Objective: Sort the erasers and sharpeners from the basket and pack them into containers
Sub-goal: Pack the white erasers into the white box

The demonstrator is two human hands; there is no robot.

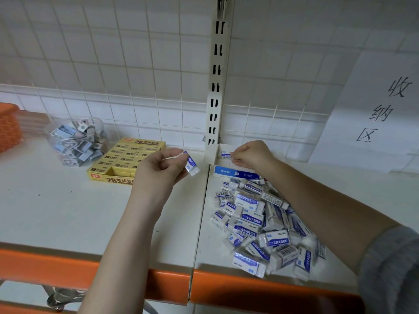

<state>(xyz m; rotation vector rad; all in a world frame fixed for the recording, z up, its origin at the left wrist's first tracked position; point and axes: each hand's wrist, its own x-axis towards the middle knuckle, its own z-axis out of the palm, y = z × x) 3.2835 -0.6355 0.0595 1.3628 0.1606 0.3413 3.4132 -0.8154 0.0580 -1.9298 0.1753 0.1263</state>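
Left hand (162, 168) pinches an eraser (191, 163) at its fingertips; right hand (250, 156) grips another inside the white box (217, 155) by the shelf's back edge

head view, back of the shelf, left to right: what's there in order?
Orange basket → clear jar of sharpeners → yellow 2B eraser box → left hand holding an eraser → right hand at the white eraser box → paper sign.

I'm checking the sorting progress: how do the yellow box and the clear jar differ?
The yellow box is a flat, open cardboard tray; the clear jar is round and see-through. The box holds yellow-sleeved erasers in neat rows; the jar holds a loose jumble of small grey-blue pieces. Both stand on the left shelf, touching neither hand.
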